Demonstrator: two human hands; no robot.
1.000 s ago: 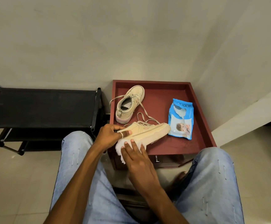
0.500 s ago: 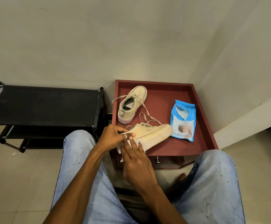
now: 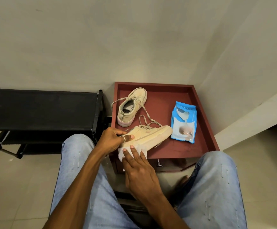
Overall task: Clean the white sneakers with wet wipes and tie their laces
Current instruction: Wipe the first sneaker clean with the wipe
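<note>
From where I stand the near sneaker (image 3: 149, 134) lies tilted at the front of the red bench (image 3: 164, 103), toe towards the blue wipes pack (image 3: 184, 121), heel out past the edge. The left grip (image 3: 113, 141) is curled round that heel, holding it. The right grip (image 3: 139, 171) is flat and wide, straight fingers pressing a wet wipe (image 3: 120, 155) against the sole's side.

The wipe looks like the weak point. It is only pressed, not pinched, so a hard rub could slide it off and drop it to the floor between the knees. If the left grip slackens, I'd expect the overhanging heel to tip off the bench. The loose laces (image 3: 144, 119) trail back towards the second sneaker (image 3: 132, 107), which stands by the far left corner. A sharp pull might drag them across it, and a push forward could shove the toe into the pack.

Compared with a second ago, the sneaker has barely shifted. The wipe was mostly hidden under the fingers half a second back, and now more of it shows again, so the rubbing seems to run short strokes around the heel
</note>
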